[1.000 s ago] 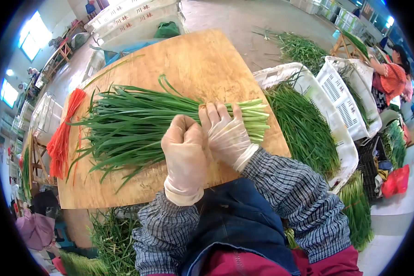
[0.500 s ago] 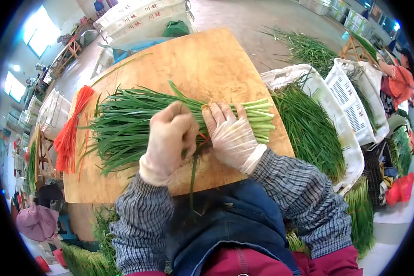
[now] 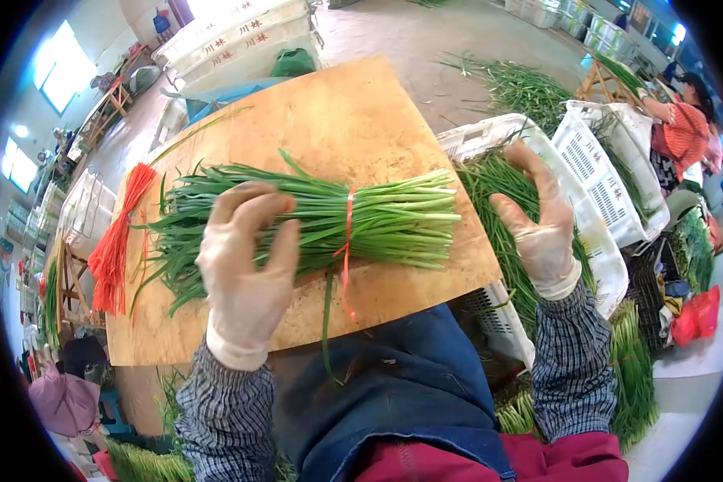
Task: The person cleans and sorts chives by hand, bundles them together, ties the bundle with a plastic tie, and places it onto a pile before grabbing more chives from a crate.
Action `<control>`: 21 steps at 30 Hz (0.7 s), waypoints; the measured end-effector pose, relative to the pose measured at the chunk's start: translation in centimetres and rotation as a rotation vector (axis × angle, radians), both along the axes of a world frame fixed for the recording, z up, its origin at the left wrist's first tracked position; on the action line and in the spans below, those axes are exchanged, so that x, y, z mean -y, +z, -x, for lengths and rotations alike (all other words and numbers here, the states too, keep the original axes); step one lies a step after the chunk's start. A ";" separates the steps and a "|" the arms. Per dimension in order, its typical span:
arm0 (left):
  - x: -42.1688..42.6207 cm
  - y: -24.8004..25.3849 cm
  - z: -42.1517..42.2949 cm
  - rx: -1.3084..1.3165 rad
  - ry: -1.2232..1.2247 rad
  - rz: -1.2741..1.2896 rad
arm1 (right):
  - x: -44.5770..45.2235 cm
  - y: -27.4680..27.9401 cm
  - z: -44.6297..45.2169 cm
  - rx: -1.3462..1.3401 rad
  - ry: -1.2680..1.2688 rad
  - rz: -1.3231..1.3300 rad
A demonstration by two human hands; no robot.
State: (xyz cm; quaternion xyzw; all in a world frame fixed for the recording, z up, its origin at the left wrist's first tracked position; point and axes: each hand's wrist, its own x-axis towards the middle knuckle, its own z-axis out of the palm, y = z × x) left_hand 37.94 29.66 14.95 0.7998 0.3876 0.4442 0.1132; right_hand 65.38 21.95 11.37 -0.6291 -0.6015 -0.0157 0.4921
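A bundle of garlic chives (image 3: 394,217) lies across the wooden board (image 3: 329,120), leaves to the left and pale stems to the right. A red tie (image 3: 349,221) circles it, its loose end hanging down toward me. My gloved left hand (image 3: 249,265) is over the leafy part, fingers parted and curved; whether it touches the leaves I cannot tell. Out to the right, above a white crate (image 3: 610,257) of loose chives (image 3: 498,189), my gloved right hand (image 3: 542,229) is spread with nothing in it.
A hank of red ties (image 3: 120,241) lies at the board's left edge. Stacked white crates (image 3: 237,40) stand behind the board. Another crate (image 3: 606,181) is at the right, near a person in an orange top (image 3: 683,136). Tied chives (image 3: 631,373) stand low right.
My right hand has left the bundle and moved right, over the crate. My left hand has opened and shifted left, off the red tie, which now shows around the stems.
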 end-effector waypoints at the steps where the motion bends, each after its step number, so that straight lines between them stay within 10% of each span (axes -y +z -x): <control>1: -0.7 -0.1 -1.0 -0.105 -0.050 -0.060 | 0.7 -0.5 -0.4 -0.024 -0.058 -0.028; 14: -4.2 -6.4 -5.3 -0.985 -0.054 -0.158 | 5.6 -7.2 0.8 -1.131 0.158 0.326; 21: -5.0 -6.1 -6.0 -0.949 -0.085 -0.144 | -1.2 -4.9 4.4 -0.028 -0.019 -0.045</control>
